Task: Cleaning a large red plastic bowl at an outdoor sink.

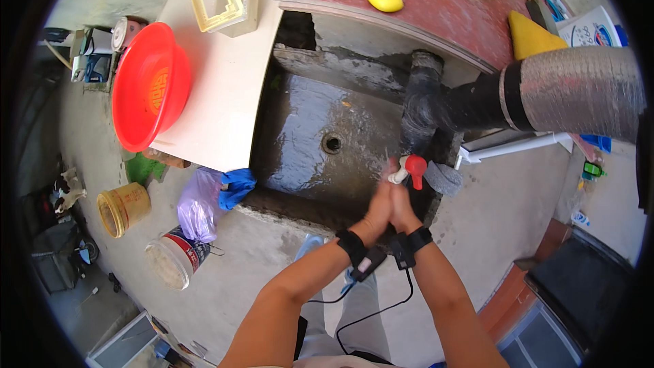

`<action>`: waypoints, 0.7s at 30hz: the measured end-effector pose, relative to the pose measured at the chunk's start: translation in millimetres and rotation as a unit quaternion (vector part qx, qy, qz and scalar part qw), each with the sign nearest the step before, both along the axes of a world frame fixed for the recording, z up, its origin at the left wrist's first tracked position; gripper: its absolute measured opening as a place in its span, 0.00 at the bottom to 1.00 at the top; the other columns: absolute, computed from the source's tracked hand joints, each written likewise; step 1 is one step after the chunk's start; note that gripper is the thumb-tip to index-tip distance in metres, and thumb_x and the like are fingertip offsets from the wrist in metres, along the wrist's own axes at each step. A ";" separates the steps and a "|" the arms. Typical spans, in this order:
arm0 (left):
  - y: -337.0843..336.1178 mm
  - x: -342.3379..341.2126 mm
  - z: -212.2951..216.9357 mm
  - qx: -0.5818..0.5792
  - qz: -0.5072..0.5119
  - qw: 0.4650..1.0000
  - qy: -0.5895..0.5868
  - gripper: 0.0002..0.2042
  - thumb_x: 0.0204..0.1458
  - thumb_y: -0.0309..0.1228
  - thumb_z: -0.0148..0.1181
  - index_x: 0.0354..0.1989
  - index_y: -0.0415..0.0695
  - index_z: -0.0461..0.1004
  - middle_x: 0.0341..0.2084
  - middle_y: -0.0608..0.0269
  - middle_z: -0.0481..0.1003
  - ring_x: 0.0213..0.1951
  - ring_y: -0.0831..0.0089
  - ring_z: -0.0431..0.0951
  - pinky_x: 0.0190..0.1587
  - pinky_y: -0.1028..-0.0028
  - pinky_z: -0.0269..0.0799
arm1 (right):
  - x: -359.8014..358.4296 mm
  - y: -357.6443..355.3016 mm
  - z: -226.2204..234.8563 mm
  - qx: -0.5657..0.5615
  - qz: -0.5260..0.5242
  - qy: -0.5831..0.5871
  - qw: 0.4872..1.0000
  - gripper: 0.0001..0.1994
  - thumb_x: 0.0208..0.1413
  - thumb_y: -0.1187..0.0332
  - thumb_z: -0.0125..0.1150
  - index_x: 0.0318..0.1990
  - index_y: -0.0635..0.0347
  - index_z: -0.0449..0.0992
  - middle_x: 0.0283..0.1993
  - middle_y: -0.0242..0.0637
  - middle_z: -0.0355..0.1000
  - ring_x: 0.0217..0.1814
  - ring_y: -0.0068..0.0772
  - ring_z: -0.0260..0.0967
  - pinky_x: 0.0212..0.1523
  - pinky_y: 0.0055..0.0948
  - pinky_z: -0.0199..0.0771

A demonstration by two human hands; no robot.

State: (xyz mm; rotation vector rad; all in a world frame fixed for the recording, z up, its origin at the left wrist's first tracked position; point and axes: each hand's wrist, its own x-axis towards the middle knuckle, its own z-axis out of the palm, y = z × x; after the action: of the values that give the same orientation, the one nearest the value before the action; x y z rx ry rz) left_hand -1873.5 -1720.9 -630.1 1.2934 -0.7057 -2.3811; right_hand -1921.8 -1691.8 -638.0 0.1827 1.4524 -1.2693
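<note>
My left hand [379, 207] and my right hand [402, 210] are pressed against each other just below a white tap with a red handle [415, 167]. The tap covers part of the fingers, and the rest are smeared by motion, so their pose does not show. I see nothing held between the palms. Both hands are over the near right corner of a wet concrete sink [300, 136], which has a round drain hole [332, 143] in its floor. A black band with a small dark box circles each wrist, and cables run down from them.
A grey cloth [443, 178] lies right of the tap. A thick wrapped pipe [579, 88] crosses at the right. To the left, a red basin [174, 95] and a clear plastic container [242, 13] rest on a pale board [218, 116]. Buckets [125, 208] and a purple bag [199, 204] stand below.
</note>
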 end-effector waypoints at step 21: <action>-40.3 -14.1 -29.3 0.192 0.085 0.978 -0.010 0.25 0.52 0.50 0.41 0.54 0.47 0.58 0.46 0.59 0.65 0.46 0.68 0.65 0.48 0.71 0.61 | -4.0 -19.2 25.7 -0.029 0.124 -0.032 0.991 0.29 0.57 0.50 0.36 0.59 0.63 0.50 0.59 0.39 0.53 0.61 0.29 0.49 0.57 0.24 0.50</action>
State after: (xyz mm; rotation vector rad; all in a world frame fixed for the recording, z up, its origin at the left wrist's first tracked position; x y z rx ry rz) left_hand -1887.7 -1761.2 -659.4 1.4597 -0.1301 -2.4383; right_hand -1925.7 -1711.0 -612.3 0.0025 1.3366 -1.0916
